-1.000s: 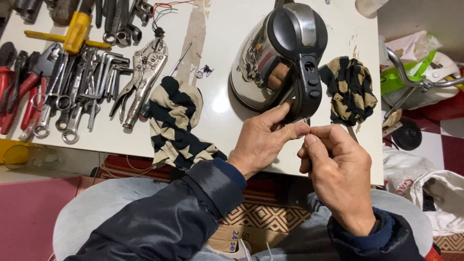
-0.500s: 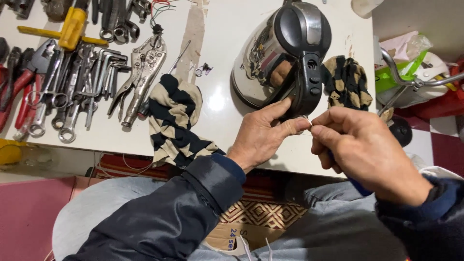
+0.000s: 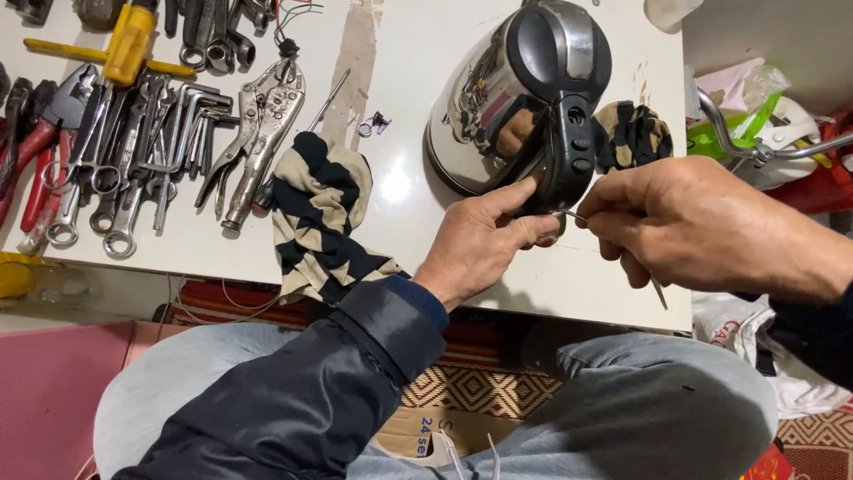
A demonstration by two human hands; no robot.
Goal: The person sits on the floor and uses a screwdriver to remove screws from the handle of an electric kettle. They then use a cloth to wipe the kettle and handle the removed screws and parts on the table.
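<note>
Left hand grips the steel electric kettle's black handle; right hand pinches a thin metal probe, best kept steady at the handle's base.

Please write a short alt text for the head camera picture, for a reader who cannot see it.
A seated person's left hand steadies the black handle of a steel electric kettle on a white table, while the right hand pinches a thin metal pin at the handle's base. A striped cloth and wrenches with locking pliers lie to the left.
</note>
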